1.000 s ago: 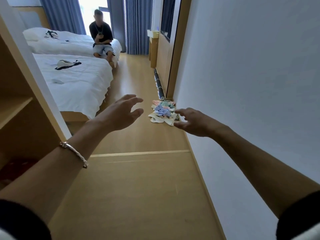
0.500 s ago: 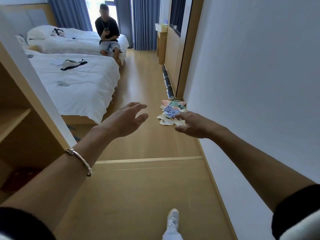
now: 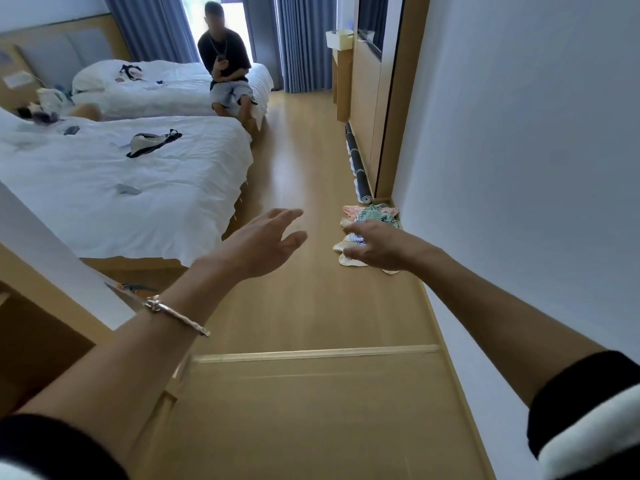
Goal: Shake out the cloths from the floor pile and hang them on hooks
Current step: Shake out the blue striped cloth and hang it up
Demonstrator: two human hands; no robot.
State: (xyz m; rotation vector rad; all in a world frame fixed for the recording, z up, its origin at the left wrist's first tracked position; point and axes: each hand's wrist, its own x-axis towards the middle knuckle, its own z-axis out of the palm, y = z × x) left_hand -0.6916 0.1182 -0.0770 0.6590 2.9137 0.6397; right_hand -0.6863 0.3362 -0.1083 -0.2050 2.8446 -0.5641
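A soft, crumpled pile of cloths [image 3: 375, 214] lies on the smooth, pale wooden floor [image 3: 311, 306], tucked against the foot of the plain white wall [image 3: 519, 168] where that wall meets a wooden panel. The cloths are thin and rumpled: a peach one and a green-striped one at the far end, a blue-striped one in the middle, and cream ones with rounded edges nearest me. The pile's long axis runs along the wall's base, away from the person reaching. Its far end lies just beside the end of a dark rolled mat [image 3: 358, 164], a long cylinder that follows the same line. The left hand [image 3: 263, 244] hangs in the air over the bare boards, its grip spread, fingers straight and parted, holding nothing. A twisted metal bracelet [image 3: 176, 315] circles that wrist. The right hand [image 3: 377, 247] crosses in front of the pile's near half with its grip loosely spread, forefinger and thumb pointing leftward, no cloth between them. I cannot tell whether it touches the fabric. A raised wooden strip [image 3: 311, 353] crosses the floor below both forearms. At the left edge stands an open wooden shelf unit [image 3: 34, 323]; its compartment is in shade and I cannot make out what is in it. A near bed [image 3: 121, 209] with wrinkled white bedding carries a few small things, and a person [image 3: 225, 74] sits on the far bed [image 3: 166, 95] before pleated blue-grey curtains [image 3: 304, 43].
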